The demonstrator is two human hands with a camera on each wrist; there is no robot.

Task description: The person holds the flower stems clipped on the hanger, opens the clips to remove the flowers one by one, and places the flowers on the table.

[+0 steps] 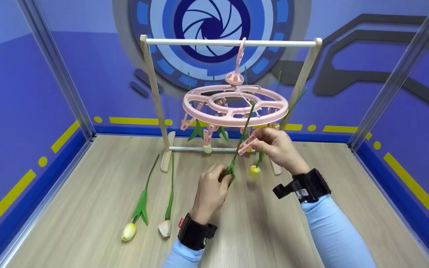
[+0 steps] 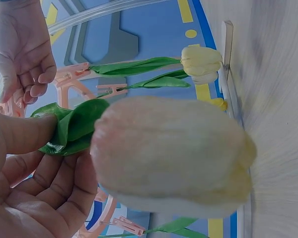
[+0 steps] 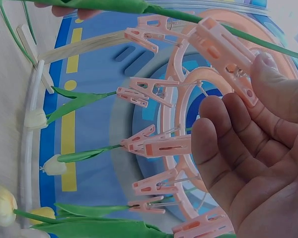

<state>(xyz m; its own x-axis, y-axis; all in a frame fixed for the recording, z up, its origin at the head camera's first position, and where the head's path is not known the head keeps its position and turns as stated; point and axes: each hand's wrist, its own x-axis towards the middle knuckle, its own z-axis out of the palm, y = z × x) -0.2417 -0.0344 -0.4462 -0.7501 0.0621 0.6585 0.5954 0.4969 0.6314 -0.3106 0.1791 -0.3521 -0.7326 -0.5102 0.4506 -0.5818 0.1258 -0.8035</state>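
My left hand [image 1: 210, 191] pinches an artificial tulip by its green leaves [image 2: 72, 124]. The tulip's pale bloom [image 2: 171, 156] hangs below the fingers, and its stem [image 1: 249, 121] points up past the front of a pink round clip hanger [image 1: 233, 121]. With thumb and fingers, my right hand [image 1: 281, 150] grips a pink clothespin [image 3: 226, 57] at its handle end. The clothespin's tip meets the stem; I cannot tell whether the stem lies between its jaws. Other tulips, such as a white one [image 3: 54, 165], hang bloom-down from the hanger's clips.
A rack with wooden posts [image 1: 153, 85] and a white top bar [image 1: 196, 42] carries the hanger by its hook [image 1: 241, 56]. On the table [image 1: 88, 208], a yellow tulip [image 1: 129, 232] and a white tulip [image 1: 164, 228] lie at the left. Patterned panels surround the table.
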